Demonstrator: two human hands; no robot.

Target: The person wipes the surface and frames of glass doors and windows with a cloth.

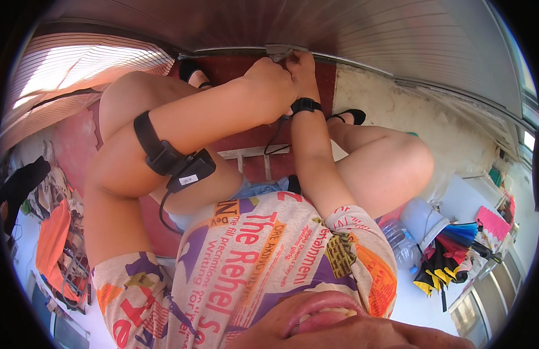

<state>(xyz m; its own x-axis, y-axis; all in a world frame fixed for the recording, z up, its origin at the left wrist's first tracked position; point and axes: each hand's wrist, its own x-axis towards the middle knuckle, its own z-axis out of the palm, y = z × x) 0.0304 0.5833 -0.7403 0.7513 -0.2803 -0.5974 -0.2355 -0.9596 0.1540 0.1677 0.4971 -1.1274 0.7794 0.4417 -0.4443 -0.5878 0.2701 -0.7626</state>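
Observation:
My right hand (303, 70), with a black band on its wrist, is bent at the lower edge of a large ribbed panel (330, 26). Its fingertips press on a crumpled grey cloth (280, 52) at that edge. My left hand (271, 89) is curled close beside the right hand and overlaps its wrist area. The fingers of the left hand are mostly hidden, so what they hold does not show. A black strap with a small box (191, 170) sits on my left forearm, and a black cable (276, 141) hangs by the right wrist.
My bent knees stand to either side, over a red floor (247, 131) with a pale worn part (361, 94). A striped curtain (90, 65) hangs at left. Clothes and an orange cloth (53, 244) lie at lower left. At right are a bucket (420, 220), plastic bottles (400, 244) and an umbrella (439, 270).

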